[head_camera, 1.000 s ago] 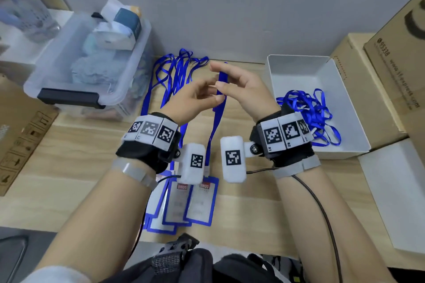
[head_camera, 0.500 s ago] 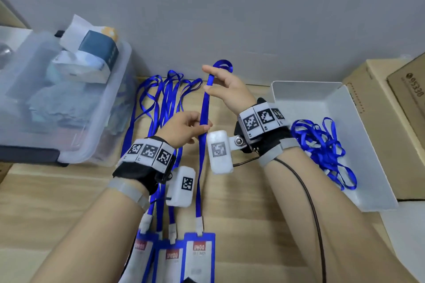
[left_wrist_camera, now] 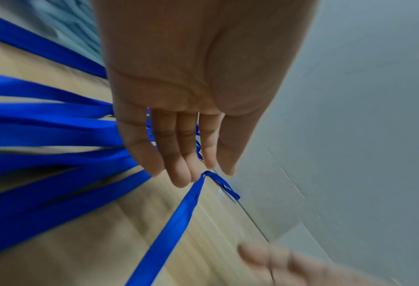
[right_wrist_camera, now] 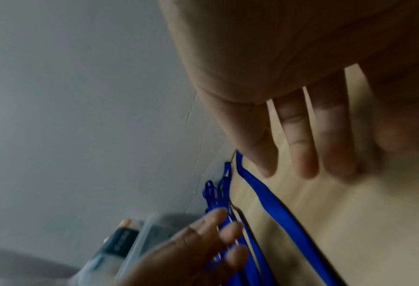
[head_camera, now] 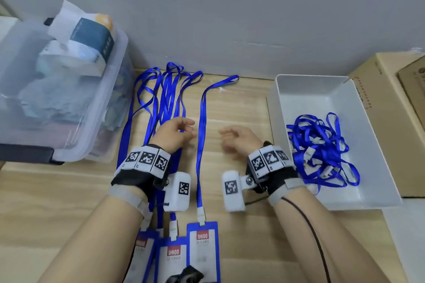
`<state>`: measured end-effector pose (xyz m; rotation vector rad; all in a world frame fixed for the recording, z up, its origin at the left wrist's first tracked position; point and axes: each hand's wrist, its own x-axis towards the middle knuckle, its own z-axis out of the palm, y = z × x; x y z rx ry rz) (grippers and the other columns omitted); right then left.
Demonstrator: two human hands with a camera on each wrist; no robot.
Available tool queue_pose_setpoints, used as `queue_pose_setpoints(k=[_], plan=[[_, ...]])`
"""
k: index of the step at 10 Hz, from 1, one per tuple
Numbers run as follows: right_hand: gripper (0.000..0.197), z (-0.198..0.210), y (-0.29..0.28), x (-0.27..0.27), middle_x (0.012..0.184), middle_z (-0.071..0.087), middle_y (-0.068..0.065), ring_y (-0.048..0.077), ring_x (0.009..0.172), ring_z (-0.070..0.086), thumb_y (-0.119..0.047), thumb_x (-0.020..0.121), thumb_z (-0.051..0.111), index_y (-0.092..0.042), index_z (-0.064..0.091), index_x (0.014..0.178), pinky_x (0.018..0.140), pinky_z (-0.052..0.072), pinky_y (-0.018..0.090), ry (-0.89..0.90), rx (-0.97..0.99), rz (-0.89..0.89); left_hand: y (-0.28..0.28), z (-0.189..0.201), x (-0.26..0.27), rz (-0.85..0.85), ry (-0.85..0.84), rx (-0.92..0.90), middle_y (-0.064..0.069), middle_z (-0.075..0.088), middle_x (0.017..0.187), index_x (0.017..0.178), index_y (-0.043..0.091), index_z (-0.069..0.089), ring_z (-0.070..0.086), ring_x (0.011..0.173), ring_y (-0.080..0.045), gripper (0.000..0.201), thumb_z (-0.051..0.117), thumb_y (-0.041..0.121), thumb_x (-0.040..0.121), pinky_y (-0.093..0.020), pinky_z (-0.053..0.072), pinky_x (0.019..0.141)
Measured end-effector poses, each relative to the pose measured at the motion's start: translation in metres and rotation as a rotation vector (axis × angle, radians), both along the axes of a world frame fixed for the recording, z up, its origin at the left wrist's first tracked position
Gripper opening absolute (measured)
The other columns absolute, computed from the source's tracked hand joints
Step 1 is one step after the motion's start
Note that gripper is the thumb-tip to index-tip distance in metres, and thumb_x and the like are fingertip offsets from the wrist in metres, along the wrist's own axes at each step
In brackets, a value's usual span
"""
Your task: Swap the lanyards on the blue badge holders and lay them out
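Three blue badge holders (head_camera: 202, 250) lie side by side at the table's near edge, each clipped to a blue lanyard. The rightmost lanyard (head_camera: 201, 135) runs straight from its holder to the wall, seen again as a lanyard (left_wrist_camera: 174, 222) in the left wrist view and a lanyard (right_wrist_camera: 277, 205) in the right wrist view. My left hand (head_camera: 177, 133) hovers just left of it, fingers relaxed and empty. My right hand (head_camera: 236, 140) hovers to its right, fingers spread, holding nothing. The other lanyards (head_camera: 165, 99) fan out under and beyond my left hand.
A white tray (head_camera: 322, 89) at the right holds a tangle of loose blue lanyards (head_camera: 322, 151). A clear plastic bin (head_camera: 59, 99) with packets on its lid stands at the left. Cardboard boxes (head_camera: 391, 89) sit at the far right. The wall is close behind.
Both hands have let go of the rightmost lanyard, which now lies flat and straight on the table. The hands have dropped lower and moved apart to either side of it.
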<state>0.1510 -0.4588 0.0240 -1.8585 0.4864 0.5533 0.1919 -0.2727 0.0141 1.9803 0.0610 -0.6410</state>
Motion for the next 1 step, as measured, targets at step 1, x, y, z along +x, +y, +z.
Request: queue_pose_setpoints(k=[1], plan=[[0.013,-0.0081,0.0104,-0.0530,0.088,0.062,0.012,0.017,0.068,0.057,-0.004,0.081,0.061,-0.013,0.062,0.090,0.053,0.047,0.018,0.134,0.021,0.069,0.0056,0.0035,-0.0245,-0.042,0.038,0.013,0.004,0.056,0.078,0.108,0.017,0.058,0.053,0.069,-0.007,0.025,0.055,0.004,0.087,-0.015,0.043,0.057]])
